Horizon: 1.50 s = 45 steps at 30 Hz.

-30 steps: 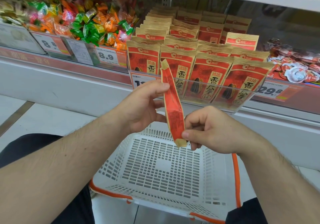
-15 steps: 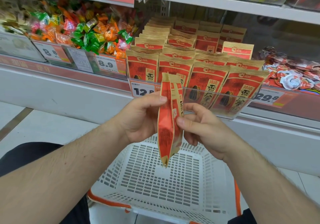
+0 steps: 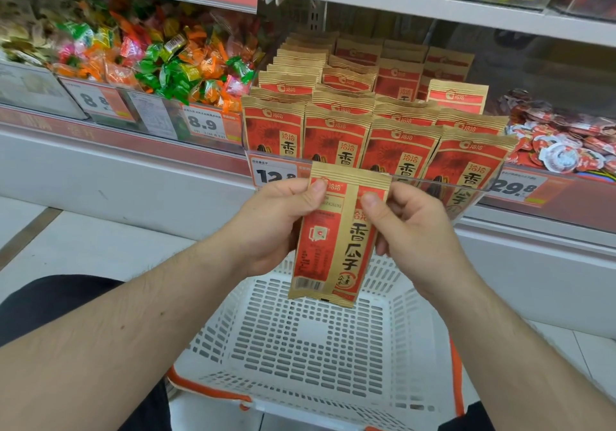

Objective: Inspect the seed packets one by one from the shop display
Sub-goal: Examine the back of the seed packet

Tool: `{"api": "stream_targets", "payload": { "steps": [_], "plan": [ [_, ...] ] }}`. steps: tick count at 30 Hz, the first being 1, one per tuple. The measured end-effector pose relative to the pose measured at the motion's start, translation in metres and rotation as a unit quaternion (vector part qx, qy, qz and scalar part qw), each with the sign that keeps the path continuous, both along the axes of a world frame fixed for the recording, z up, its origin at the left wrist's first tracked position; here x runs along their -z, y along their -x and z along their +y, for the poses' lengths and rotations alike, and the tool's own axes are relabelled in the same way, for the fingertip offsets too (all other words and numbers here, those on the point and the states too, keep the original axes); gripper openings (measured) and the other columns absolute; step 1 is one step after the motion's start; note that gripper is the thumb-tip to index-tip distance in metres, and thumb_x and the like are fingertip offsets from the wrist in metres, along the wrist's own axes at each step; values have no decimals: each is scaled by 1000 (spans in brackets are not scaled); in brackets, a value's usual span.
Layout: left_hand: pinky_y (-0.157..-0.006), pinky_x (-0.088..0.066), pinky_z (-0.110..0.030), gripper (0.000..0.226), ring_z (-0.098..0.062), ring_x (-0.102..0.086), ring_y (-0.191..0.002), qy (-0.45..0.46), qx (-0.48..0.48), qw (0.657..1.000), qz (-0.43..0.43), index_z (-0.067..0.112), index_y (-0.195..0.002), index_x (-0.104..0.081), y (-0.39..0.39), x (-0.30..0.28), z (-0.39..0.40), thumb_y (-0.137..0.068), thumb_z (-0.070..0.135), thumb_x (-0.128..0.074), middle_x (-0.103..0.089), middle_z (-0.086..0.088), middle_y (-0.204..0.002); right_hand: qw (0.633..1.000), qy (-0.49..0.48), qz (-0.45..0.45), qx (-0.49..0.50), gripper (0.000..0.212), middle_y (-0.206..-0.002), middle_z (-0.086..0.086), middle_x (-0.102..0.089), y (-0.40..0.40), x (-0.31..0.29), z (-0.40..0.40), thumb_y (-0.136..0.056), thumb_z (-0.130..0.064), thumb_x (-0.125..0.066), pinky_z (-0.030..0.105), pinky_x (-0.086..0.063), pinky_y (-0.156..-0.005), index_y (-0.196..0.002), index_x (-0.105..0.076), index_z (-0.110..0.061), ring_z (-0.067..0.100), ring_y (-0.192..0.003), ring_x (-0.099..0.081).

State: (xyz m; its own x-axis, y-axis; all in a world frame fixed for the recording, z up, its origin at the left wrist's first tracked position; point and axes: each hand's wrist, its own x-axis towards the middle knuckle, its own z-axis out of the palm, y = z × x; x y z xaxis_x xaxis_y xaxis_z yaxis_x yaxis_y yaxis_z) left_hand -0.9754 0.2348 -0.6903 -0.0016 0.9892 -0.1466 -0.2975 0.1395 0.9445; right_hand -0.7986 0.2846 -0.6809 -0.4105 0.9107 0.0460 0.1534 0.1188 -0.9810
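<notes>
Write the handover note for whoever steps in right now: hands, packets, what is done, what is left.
Left hand: pinches the held seed packet near its top left corner.
Right hand: pinches the same packet near its top right edge.
The packet hangs upright, its flat printed side with the barcode toward the camera, above the white basket, which holds nothing visible.
The other seed packets stand in rows on the shelf display behind a clear rail.
Done: one packet pulled and under inspection.
Left: finish it, then take the shelf packets one at a time.

left hand (image 3: 276, 227): thumb pinching | right hand (image 3: 413, 230): fingers curled, pinching
</notes>
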Motion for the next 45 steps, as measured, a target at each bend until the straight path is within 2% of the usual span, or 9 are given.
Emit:
{"api": "stream_targets", "payload": {
  "steps": [3,8,10,14,23,30,34,39,45],
  "plan": [
    [-92,-55,-47,43,-31,-69,-101,-23,7,1000,18,2,-113,-67,1,1,-1,-86,34,-58,-71,-19,-114,998,-68,14,3,48,-65,29,-54,-4,-3,1,-88,-35,-60,21,-41,-46,-85,-59,13,12,-48,-48],
    [-78,-58,-28,31,-15,-71,-91,-78,24,993,82,6,-92,-75,6,3,1,-84,31,-60,-76,-1,-94,994,-106,-4,-1,48,-57,23,-54,-10,-2,5,-85,-35,-60,36,-47,-52,-71,-57,12,14,-48,-55],
    [-79,-54,-25,26,-7,-69,-88,-121,21,976,182,8,-78,-77,15,1,2,-87,29,-65,-73,7,-91,989,-142,-35,-2,39,-60,14,-60,-14,-2,7,-84,-32,-62,44,-51,-55,-67,-62,3,17,-53,-59],
    [-88,-53,-35,21,-11,-64,-95,-180,42,912,366,22,-93,-80,34,2,4,-80,36,-72,-67,9,-96,964,-245,-85,-55,14,-79,-18,-72,-16,-2,5,-83,-21,-68,31,-58,-66,-81,-80,-27,6,-76,-69],
    [-87,-52,-29,20,-11,-63,-96,-185,49,909,371,33,-101,-75,33,1,1,-81,34,-72,-66,12,-97,961,-259,-82,-58,18,-89,-23,-71,-15,-1,5,-83,-20,-68,22,-56,-71,-98,-78,-23,1,-82,-69],
    [-89,-57,-38,19,-12,-69,-95,-126,45,926,354,33,-94,-77,28,-2,-1,-77,41,-75,-72,14,-102,987,-137,-82,12,34,-59,0,-67,-13,-5,2,-91,-21,-67,38,-57,-63,-58,-69,-29,11,-58,-64],
    [-86,-59,-43,23,-21,-72,-96,-87,30,953,288,26,-91,-80,23,-2,-1,-72,35,-70,-77,1,-100,995,-80,-57,6,19,-65,-3,-70,-11,-12,0,-92,-24,-63,36,-55,-64,-74,-70,-24,8,-61,-62],
    [-73,-61,-40,26,-21,-72,-86,-54,-2,978,202,25,-96,-77,20,-6,0,-73,31,-67,-78,-4,-98,989,22,-112,-89,11,-95,-7,-77,-15,-8,4,-88,-23,-68,40,-57,-87,-96,-75,-26,15,-93,-72],
    [-83,-58,-44,36,-25,-73,-95,-18,35,982,184,21,-108,-71,22,-7,-1,-75,33,-67,-77,-3,-104,990,54,-93,-95,11,-89,4,-78,-14,-10,2,-87,-20,-67,50,-58,-85,-96,-74,-18,25,-88,-74]
  ]
}}
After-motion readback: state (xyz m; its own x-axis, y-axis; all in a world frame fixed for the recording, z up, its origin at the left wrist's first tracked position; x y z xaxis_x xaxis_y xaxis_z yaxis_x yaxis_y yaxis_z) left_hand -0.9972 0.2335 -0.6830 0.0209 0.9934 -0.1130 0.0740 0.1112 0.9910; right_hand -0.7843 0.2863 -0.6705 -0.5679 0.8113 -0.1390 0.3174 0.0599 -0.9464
